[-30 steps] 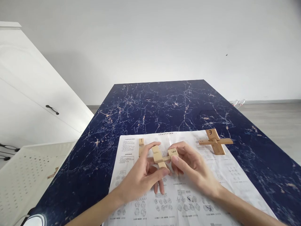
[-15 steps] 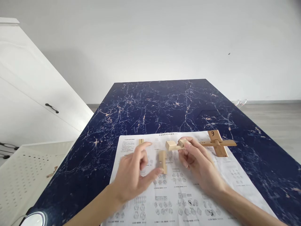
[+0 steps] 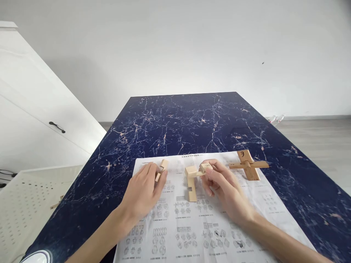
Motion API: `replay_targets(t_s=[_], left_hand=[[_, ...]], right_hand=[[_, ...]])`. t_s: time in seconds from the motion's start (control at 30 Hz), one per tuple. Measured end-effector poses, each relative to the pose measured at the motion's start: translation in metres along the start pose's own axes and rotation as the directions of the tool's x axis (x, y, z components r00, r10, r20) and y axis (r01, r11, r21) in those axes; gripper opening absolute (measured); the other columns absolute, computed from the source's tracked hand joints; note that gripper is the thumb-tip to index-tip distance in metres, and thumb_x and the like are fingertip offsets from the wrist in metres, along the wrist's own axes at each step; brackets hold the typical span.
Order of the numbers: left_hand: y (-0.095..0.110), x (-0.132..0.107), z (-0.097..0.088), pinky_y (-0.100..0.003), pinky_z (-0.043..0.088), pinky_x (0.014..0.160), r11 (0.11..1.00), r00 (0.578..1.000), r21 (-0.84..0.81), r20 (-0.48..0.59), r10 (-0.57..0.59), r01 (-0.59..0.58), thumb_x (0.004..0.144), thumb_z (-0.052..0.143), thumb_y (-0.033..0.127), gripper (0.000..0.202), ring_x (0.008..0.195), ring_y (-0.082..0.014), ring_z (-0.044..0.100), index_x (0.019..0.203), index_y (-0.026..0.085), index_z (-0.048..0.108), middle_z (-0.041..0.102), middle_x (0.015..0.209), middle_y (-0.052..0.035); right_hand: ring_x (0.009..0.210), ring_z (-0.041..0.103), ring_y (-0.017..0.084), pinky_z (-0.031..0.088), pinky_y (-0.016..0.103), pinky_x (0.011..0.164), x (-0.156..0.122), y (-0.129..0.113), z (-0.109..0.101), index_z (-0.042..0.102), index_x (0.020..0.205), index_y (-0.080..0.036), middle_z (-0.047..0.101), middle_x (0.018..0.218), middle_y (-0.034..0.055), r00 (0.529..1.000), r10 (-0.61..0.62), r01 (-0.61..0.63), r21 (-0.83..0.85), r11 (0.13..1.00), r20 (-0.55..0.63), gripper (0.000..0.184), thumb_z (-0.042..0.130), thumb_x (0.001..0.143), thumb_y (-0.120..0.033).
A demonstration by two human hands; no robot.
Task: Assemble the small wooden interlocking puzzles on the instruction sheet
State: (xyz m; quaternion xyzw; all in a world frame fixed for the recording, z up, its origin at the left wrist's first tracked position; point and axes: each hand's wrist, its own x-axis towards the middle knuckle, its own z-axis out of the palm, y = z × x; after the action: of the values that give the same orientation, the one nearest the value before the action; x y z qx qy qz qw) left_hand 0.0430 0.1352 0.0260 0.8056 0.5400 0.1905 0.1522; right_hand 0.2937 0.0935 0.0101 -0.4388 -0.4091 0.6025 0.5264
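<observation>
My right hand [image 3: 223, 186] pinches the near end of a notched wooden puzzle piece [image 3: 191, 171], held above the printed sheet [image 3: 170, 233]. Beneath its far end, another notched wooden piece [image 3: 192, 193] lies on the paper, its top partly covered. At the left, my left hand [image 3: 145, 186] has its thumb and fingers closed around a third wooden piece [image 3: 163, 164], which leans at a slant; the fingertips are partly hidden. Right of my right hand, several wooden pieces joined in a cross [image 3: 248, 168] rest on the sheet's edge, with dark marks on them.
The sheet with diagrams lies on a dark blue marbled table [image 3: 175, 124]. To the left are a white cabinet [image 3: 35, 95] and a perforated light surface [image 3: 22, 204] with a wooden bit [image 3: 57, 204] on it. A round white object [image 3: 37, 257] sits at the lower left corner.
My left hand has moved left and closed around the wooden piece there, which now slants. My right hand still holds its piece, now over the lying one. The view has shifted slightly.
</observation>
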Motion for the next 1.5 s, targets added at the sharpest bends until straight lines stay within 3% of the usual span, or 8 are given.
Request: replay_targets(t_s=[0.13,0.23,0.5,0.7,0.87,1.1,1.3,1.5], left_hand=[[0.013,-0.002,-0.006,-0.027,0.032,0.053,0.919,0.986,-0.376,0.156,-0.066,0.121,0.113,0.041,0.054,0.036,0.055,-0.0131,0.038,0.104,0.022,0.056,0.042,0.068,0.0066],[0.019,-0.005,-0.004,-0.027,0.036,0.057,0.849,0.98,-0.512,0.198,-0.032,0.131,0.11,0.053,0.054,0.034,0.06,-0.0131,0.041,0.117,0.022,0.063,0.048,0.073,0.0049],[0.017,-0.003,-0.005,-0.027,0.044,0.065,0.629,0.949,-0.738,0.316,0.001,0.245,0.099,0.072,0.057,0.036,0.073,-0.0131,0.053,0.106,0.021,0.072,0.063,0.095,-0.0021],[0.017,-0.003,-0.001,-0.027,0.045,0.056,0.415,0.9,-0.841,0.424,0.105,0.348,0.108,0.056,0.061,0.048,0.066,-0.0132,0.059,0.136,0.022,0.06,0.07,0.1,-0.0058],[0.015,-0.007,0.002,-0.03,0.041,0.066,0.303,0.883,-0.863,0.455,0.116,0.405,0.109,0.059,0.058,0.059,0.068,-0.0105,0.048,0.158,0.026,0.05,0.068,0.105,-0.0062],[0.007,-0.009,0.006,-0.034,0.037,0.074,0.247,0.869,-0.853,0.49,0.071,0.46,0.107,0.059,0.05,0.056,0.078,-0.0152,0.044,0.159,0.03,0.056,0.062,0.097,-0.0044],[0.011,-0.005,0.001,-0.035,0.041,0.079,0.311,0.855,-0.839,0.502,0.128,0.446,0.102,0.058,0.034,0.051,0.087,-0.0182,0.052,0.153,0.027,0.061,0.063,0.096,-0.0041],[0.017,-0.007,-0.005,-0.037,0.049,0.085,0.391,0.825,-0.802,0.543,0.16,0.452,0.092,0.075,0.031,0.069,0.09,-0.0184,0.06,0.156,0.027,0.049,0.062,0.098,-0.0017]], right_hand=[[0.061,0.043,0.013,0.035,0.031,0.062,-0.001,-0.001,0.0,0.062,0.102,-0.025,0.051,0.069,-0.0053,1.0,0.002,-0.002,0.006,1.0,0.025,0.03,0.066,0.105,-0.054],[0.06,0.041,0.013,0.034,0.032,0.062,0.001,-0.001,0.0,0.063,0.1,-0.025,0.051,0.068,-0.0054,0.999,-0.004,0.002,0.055,0.998,0.043,0.027,0.066,0.105,-0.051],[0.057,0.039,0.013,0.031,0.031,0.059,0.002,-0.002,0.001,0.064,0.103,-0.023,0.049,0.065,-0.0058,0.995,0.013,-0.025,0.117,0.993,0.096,0.029,0.068,0.104,-0.052],[0.055,0.039,0.013,0.034,0.031,0.06,0.0,-0.002,0.003,0.064,0.11,-0.023,0.052,0.063,-0.0067,0.979,0.005,-0.019,0.067,0.998,0.203,0.031,0.068,0.105,-0.053],[0.055,0.041,0.013,0.035,0.031,0.06,-0.001,0.001,0.003,0.063,0.115,-0.025,0.056,0.065,-0.0062,0.967,0.005,-0.022,0.068,0.997,0.253,0.031,0.069,0.105,-0.053],[0.055,0.044,0.013,0.039,0.03,0.058,-0.005,-0.001,0.006,0.064,0.116,-0.026,0.053,0.064,-0.0065,0.955,-0.003,-0.008,0.036,0.999,0.297,0.03,0.069,0.105,-0.054],[0.056,0.047,0.013,0.04,0.03,0.058,-0.007,-0.003,0.007,0.064,0.116,-0.025,0.055,0.066,-0.0051,0.954,0.0,0.01,-0.031,0.999,0.301,0.031,0.068,0.106,-0.055],[0.054,0.051,0.014,0.04,0.029,0.055,-0.007,-0.001,0.008,0.066,0.117,-0.025,0.059,0.062,-0.0044,0.961,0.004,0.027,-0.107,0.994,0.278,0.032,0.07,0.104,-0.054]])
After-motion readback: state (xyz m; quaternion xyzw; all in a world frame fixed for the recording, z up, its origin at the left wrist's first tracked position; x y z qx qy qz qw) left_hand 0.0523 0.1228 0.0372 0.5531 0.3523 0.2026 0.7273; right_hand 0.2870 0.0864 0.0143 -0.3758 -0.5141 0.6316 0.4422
